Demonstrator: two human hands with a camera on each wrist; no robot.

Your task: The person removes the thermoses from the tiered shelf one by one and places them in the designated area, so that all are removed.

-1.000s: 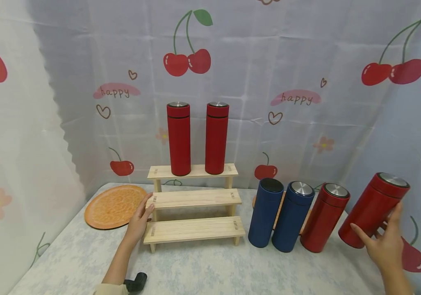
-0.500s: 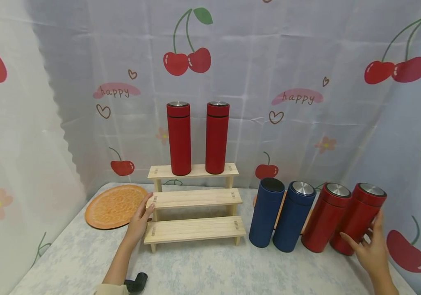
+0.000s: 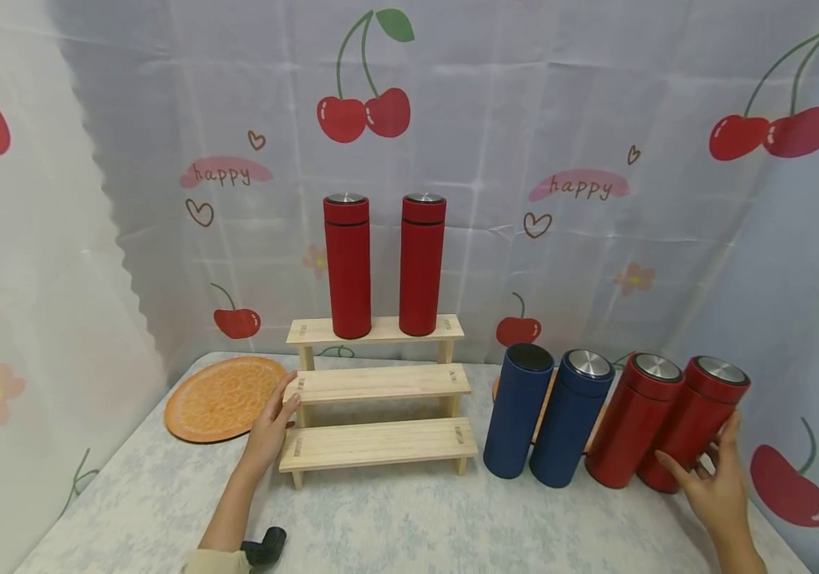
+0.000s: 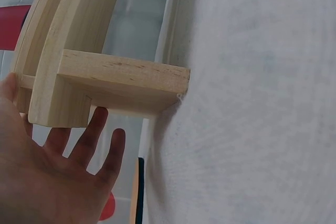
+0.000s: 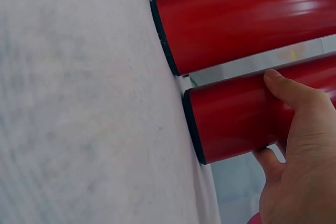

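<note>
Tally from where I'm standing, w/ the wooden rack (image 3: 380, 444) as ref pt: 6 bottles visible, 2 up on the rack, 4 on the table (image 3: 380, 526) to its R. Up top: the L-hand red bottle (image 3: 348, 271) and the R-hand red bottle (image 3: 421, 271), both upright on the rack's highest tier w/ a gap btwn.

R of the rack, in a row going outward: black-topped blue bottle (image 3: 517, 414), silver-topped blue bottle (image 3: 570, 422), inner red bottle (image 3: 631, 422), then the outer red bottle (image 3: 696, 414), farthest from the rack. R hand (image 3: 714, 486) has its grip round that last one, thumb on the near side, low on the body. Base looks to be on the table, narrow gap to its neighbor per R wrist view. So I'd judge this placing approx. done; what's left of it is easing the grip off.

L hand (image 3: 270, 426) is at the rack's L end, lightly pinching the middle tier's edge btwn thumb & fingers, prob. steadying it. Orange round mat (image 3: 226, 399) lies L of the rack, beyond that hand.
</note>
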